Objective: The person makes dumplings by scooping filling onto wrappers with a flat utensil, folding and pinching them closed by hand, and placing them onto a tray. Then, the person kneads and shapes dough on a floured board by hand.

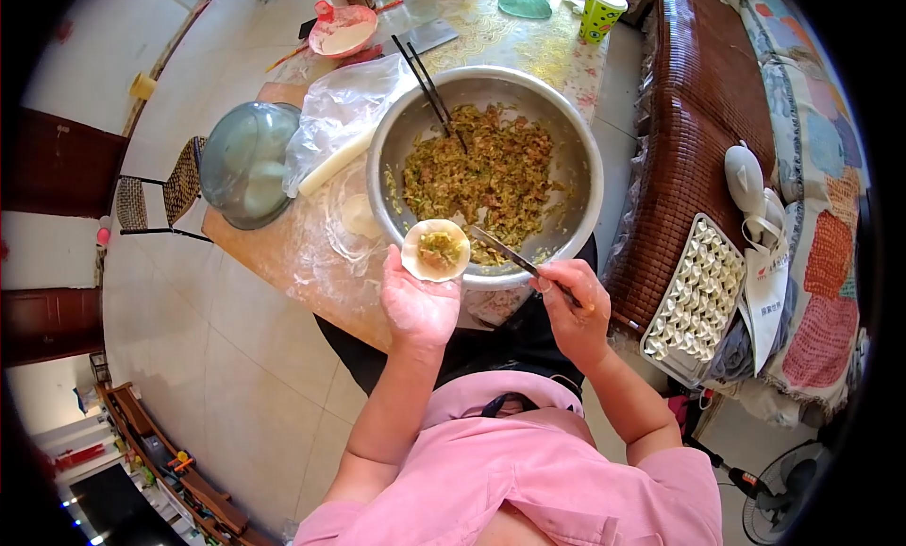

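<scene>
The left hand (418, 305) was held palm up at the near rim of the large round steel bowl (486, 173), its fingers cupped narrowly under 1 round white dough wrapper (435, 250) that lay flat and open on the fingertips. A small mound of green-brown minced filling (440, 251) sat on the wrapper's middle; its edges were not yet folded or pinched. The right hand (574, 310), to the right and near, had its fingers closed around the handle of a thin flat metal spreader (514, 256), whose tip pointed left toward the wrapper and lay over the bowl's near edge. The bowl was well filled with the same mix, with 2 dark chopsticks (429, 85) leaning in from its far-left rim. On the right, a grey rectangular tray (695, 298) resting on the brown woven mat (694, 121) carried rows of finished white dumplings, nearly full; the count was too fine to read. Left of the bowl, on the floured wooden board (283, 253), lay a pale dough roll (332, 165) under clear plastic and what looked like 1 spare wrapper disc (360, 215). Judgement: the run was well along, this piece was loaded but unsealed, and much filling and some dough remained.
</scene>
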A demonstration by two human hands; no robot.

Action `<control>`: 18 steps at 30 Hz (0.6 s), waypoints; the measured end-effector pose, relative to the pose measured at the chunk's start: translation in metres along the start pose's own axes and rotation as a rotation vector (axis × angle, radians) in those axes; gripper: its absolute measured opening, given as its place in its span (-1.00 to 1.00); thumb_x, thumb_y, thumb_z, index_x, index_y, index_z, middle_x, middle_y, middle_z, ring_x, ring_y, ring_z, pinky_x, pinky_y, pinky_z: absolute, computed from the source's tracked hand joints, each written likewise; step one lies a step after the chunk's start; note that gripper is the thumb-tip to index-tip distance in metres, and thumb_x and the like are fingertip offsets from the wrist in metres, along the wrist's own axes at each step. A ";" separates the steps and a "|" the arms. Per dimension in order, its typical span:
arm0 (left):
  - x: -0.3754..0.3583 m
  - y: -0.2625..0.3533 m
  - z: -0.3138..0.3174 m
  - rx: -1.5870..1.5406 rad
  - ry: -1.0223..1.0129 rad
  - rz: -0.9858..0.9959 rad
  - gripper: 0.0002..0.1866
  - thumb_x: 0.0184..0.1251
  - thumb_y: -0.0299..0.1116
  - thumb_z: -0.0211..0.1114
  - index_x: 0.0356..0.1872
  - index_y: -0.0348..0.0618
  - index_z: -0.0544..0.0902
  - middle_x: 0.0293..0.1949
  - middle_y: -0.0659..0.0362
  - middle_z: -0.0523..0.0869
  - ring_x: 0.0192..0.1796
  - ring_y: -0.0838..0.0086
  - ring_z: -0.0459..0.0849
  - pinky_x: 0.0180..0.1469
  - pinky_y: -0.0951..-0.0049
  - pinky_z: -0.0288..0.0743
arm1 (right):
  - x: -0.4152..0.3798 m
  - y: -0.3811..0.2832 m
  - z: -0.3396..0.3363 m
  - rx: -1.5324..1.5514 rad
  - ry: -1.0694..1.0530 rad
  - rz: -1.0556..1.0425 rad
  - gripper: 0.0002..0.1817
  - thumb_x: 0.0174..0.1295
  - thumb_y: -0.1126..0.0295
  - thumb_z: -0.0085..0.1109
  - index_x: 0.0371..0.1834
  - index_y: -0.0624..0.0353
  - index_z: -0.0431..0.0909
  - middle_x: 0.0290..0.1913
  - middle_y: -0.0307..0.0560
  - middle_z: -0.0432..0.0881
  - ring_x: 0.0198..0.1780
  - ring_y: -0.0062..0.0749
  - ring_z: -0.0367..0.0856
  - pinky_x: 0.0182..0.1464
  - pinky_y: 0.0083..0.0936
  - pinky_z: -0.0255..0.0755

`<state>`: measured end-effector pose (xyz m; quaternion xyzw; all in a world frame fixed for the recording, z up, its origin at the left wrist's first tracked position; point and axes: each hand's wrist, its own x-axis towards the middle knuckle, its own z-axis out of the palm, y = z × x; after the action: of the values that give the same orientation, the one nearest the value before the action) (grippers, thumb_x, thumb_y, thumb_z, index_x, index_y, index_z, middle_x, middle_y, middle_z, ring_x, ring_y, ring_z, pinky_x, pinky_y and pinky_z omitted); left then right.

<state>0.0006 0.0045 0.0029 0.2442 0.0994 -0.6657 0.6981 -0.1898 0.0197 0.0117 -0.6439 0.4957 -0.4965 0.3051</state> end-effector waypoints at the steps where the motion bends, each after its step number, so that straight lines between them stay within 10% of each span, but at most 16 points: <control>1: 0.000 0.000 0.000 0.011 -0.007 -0.003 -0.56 0.43 -0.12 -0.14 0.09 -0.27 0.41 0.08 0.00 0.53 0.15 0.18 0.48 0.24 0.11 0.30 | 0.000 -0.005 0.000 0.007 -0.006 -0.016 -0.83 0.08 0.62 0.21 -0.25 0.21 0.58 -0.33 -0.04 0.60 -0.35 -0.33 0.60 -0.30 -0.55 0.49; 8: -0.004 0.010 -0.002 0.075 -0.056 -0.036 -0.54 0.42 -0.09 -0.16 0.07 -0.25 0.45 0.06 0.01 0.55 0.13 0.18 0.51 0.20 0.11 0.35 | -0.009 -0.006 0.009 0.036 -0.143 -0.212 -0.78 0.02 0.62 0.25 -0.24 0.20 0.58 -0.28 -0.02 0.61 -0.26 -0.24 0.62 -0.22 -0.55 0.52; 18: -0.016 0.051 -0.050 0.119 0.147 0.085 -0.57 0.43 -0.09 -0.12 0.07 -0.19 0.46 0.07 0.10 0.55 0.14 0.25 0.50 0.22 0.16 0.32 | 0.028 0.031 0.012 0.044 -0.250 0.199 -0.87 0.11 0.58 0.17 -0.27 0.23 0.60 -0.34 -0.09 0.58 -0.32 -0.37 0.58 -0.27 -0.56 0.44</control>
<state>0.0578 0.0417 -0.0218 0.3375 0.1002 -0.6204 0.7008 -0.1886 -0.0177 -0.0097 -0.6415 0.5043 -0.3903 0.4264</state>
